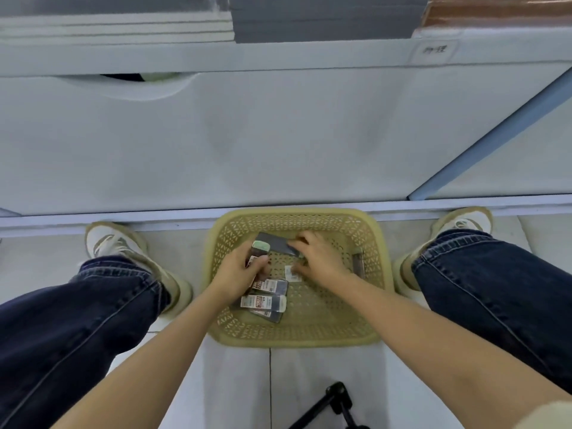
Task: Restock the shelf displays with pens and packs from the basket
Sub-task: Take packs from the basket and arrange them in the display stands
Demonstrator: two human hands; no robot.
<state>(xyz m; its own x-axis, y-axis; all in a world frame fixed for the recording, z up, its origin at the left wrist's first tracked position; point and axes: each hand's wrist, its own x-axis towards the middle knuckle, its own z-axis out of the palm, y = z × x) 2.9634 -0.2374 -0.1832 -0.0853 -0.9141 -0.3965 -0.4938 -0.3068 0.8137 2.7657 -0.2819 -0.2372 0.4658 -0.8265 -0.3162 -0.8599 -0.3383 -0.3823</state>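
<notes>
Basket [297, 339]: yellow, perforated plastic, lower centre of frame. It sits on the floor [173, 252] between the person's feet, its far rim against the base of the shelf unit [278, 134].

Left hand [240, 272]: inside the basket at its left side. Fingers curl round a small pack [259, 247] with a pale label at its top end, thumb across the front. More packs may be bunched in the same grip; cannot tell how many.

Right hand [320, 258]: in the basket's upper middle. Fingers curl over the right end of a grey pack [275, 241], which lies at a slant and reaches left to touch the left hand's pack.

Loose packs [266, 301]: a few dark ones with red-and-white labels, overlapping on the basket bottom just below the left hand. A white label [292, 272] shows under the right thumb. One more dark item [358, 264] stands against the right wall; too blurred to name.

Person squats. Blue jeans [62, 320] fill both lower sides of the frame. A pale shoe sits at left [114, 243] and another at right [464, 221], toes at the shelf base.

Shelf unit: a white front panel fills the upper half. A tag [435, 50] sits at upper right, its writing unreadable. Along the top edge are a white stack [114, 26], a grey stack [322, 20] and a brown stack [495, 10].

Black stand [337, 400] on the floor, bottom centre.
</notes>
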